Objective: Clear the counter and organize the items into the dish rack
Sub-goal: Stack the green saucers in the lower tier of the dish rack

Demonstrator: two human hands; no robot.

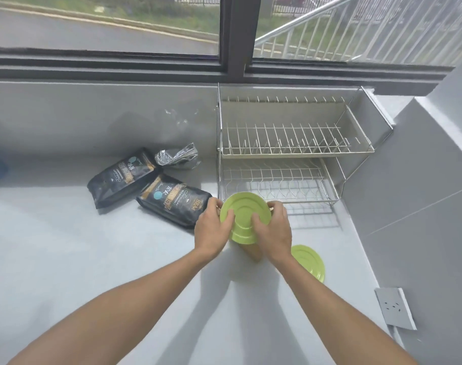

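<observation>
Both hands — left hand [211,227] and right hand [273,230] — have their fingers clenched on the rim of the green plate [244,214], held tilted above the counter [119,259] just before the dish rack [290,151]. The plate looks rigid, light and probably smooth, so opposite-edge grips suit it. A tan object beneath it is mostly hidden — unidentifiable; a second green plate [310,262] lies partly behind the right wrist.

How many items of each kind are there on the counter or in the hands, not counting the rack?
Green plates: 2, one held in both hands, one lying on the counter
Black bags: 2
Silver foil bag: 1
Total: 5
</observation>
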